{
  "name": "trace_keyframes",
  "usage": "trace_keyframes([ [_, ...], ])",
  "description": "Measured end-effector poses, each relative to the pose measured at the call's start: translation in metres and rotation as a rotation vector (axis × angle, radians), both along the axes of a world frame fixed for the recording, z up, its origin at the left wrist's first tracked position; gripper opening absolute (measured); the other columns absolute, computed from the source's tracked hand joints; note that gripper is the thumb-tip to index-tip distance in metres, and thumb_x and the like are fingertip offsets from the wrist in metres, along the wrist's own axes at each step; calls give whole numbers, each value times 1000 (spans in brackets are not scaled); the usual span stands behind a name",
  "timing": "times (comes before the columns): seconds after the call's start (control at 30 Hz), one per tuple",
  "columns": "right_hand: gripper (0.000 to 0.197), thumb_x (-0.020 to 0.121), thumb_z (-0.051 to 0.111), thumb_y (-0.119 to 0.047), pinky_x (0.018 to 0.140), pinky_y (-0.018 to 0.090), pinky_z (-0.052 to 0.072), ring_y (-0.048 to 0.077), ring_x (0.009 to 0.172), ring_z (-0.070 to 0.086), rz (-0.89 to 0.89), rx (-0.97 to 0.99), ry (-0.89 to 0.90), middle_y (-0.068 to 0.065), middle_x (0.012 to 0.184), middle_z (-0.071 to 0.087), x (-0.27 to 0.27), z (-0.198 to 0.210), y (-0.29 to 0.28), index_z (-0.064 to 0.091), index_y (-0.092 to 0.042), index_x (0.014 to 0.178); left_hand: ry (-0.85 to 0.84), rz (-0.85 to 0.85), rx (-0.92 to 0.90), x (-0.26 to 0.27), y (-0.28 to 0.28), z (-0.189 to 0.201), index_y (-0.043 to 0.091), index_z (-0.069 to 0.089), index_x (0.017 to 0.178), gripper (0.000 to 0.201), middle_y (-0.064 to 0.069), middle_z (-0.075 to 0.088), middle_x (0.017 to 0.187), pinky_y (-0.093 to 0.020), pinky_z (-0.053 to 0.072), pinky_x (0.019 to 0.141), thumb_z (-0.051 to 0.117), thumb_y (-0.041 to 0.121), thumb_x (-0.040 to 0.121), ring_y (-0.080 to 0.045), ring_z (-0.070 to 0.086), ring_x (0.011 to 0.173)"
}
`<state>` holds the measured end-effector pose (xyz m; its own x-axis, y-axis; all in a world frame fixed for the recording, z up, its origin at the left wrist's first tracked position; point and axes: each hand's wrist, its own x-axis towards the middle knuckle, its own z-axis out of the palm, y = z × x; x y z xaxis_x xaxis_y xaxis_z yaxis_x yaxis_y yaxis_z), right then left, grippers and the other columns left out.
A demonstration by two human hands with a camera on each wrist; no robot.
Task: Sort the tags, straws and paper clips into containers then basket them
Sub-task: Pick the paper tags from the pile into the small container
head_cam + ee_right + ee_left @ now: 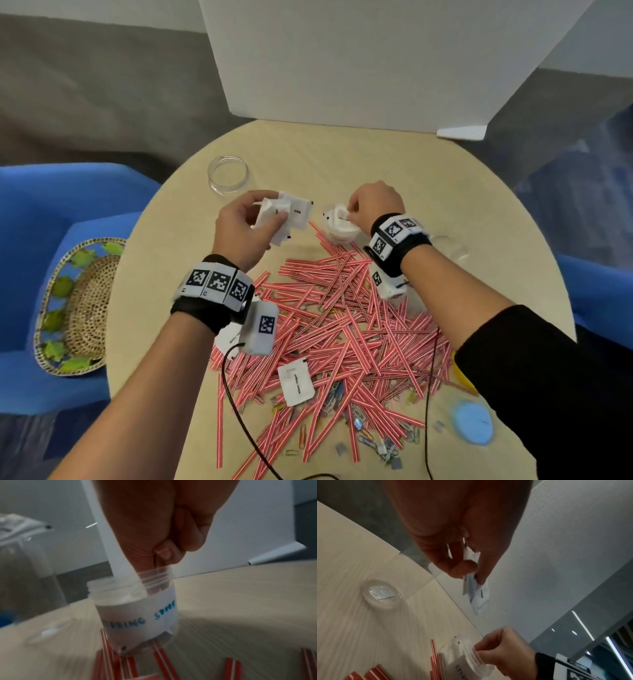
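My left hand (274, 219) (471, 572) pinches a bunch of white tags (291, 212) (479, 596) above the table. To its right, my right hand (352, 209) (159, 563) pinches the rim of a clear jar (337, 233) (467, 660) (137, 609) with a white paper label; white tags lie inside it. The jar leans on the far edge of a big pile of red-and-white straws (342, 325). One loose tag (295, 380) lies on the pile, another (229, 337) under my left wrist. Coloured paper clips (342, 407) are scattered at the near edge.
An empty clear dish (227, 173) (381, 593) sits at the far left of the round table (445, 192). A blue lid (472, 421) lies near right, a clear container (448, 246) beyond my right wrist. A woven basket (78, 308) rests on the blue chair left. A white board (342, 68) stands behind.
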<state>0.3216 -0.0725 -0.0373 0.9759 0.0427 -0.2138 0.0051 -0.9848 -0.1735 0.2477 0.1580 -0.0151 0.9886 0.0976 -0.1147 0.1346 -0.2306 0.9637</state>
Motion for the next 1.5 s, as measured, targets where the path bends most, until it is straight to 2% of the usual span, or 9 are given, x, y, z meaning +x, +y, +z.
trace_keyframes([
  [0.23,14,90,63,-22,66,29,52,25,73,65,89,-138,-34,4,80,70,-5,2,4,76,-19,86,-40,-96,107,20,-19,-4,24,64,106,22,-6,71,88,-29,57,54,56,10,91,-23,69,76],
  [0.37,19,91,64,-21,88,32,54,22,97,68,20,95,-85,1,105,74,-22,14,-11,76,-21,107,-73,-167,287,45,-41,1,26,66,107,24,7,66,74,-18,51,59,60,15,86,-8,62,65],
  [0.5,12,88,68,-19,85,26,54,10,82,68,-170,288,-152,-6,90,75,-60,23,-33,78,-22,95,24,-271,383,69,-72,-4,28,56,110,33,-1,64,70,-19,42,51,70,21,81,-14,57,58],
  [0.63,9,83,76,-21,74,20,56,-3,64,65,-136,481,118,-13,78,71,-109,15,-36,77,-25,91,57,-397,528,81,-91,-14,23,60,99,35,-3,68,80,-31,55,68,81,18,72,-18,63,70],
  [0.9,21,87,72,-20,55,5,42,-13,60,55,219,510,508,-15,84,65,-171,-14,-12,71,-23,108,-126,-663,939,87,-104,-16,17,76,101,18,-3,67,94,-26,43,75,72,25,84,-21,61,88],
  [1.1,23,86,74,-28,58,7,43,-9,66,56,213,563,434,-17,85,62,-183,-15,-9,71,-25,108,-220,-743,973,67,-111,-30,27,70,117,29,-12,66,112,-34,46,91,51,22,96,-29,61,99],
  [1.2,40,83,72,-46,79,18,46,-2,89,55,370,490,426,-11,105,62,-190,-12,8,66,-28,119,-260,-771,859,59,-106,-24,21,68,121,32,-9,66,119,-37,45,95,46,17,98,-26,60,108],
  [1.3,57,81,68,-58,98,36,44,15,123,48,565,301,414,-2,136,52,-198,-17,32,56,-34,133,-355,-619,709,43,-79,-24,19,71,109,25,-3,66,108,-36,46,87,54,14,92,-22,61,98],
  [1.5,49,83,71,-48,93,36,46,18,112,48,676,247,359,1,123,53,-208,-35,56,60,-24,124,-86,-408,642,-22,9,-35,26,71,102,15,7,63,81,-28,50,74,62,22,91,-8,57,72],
])
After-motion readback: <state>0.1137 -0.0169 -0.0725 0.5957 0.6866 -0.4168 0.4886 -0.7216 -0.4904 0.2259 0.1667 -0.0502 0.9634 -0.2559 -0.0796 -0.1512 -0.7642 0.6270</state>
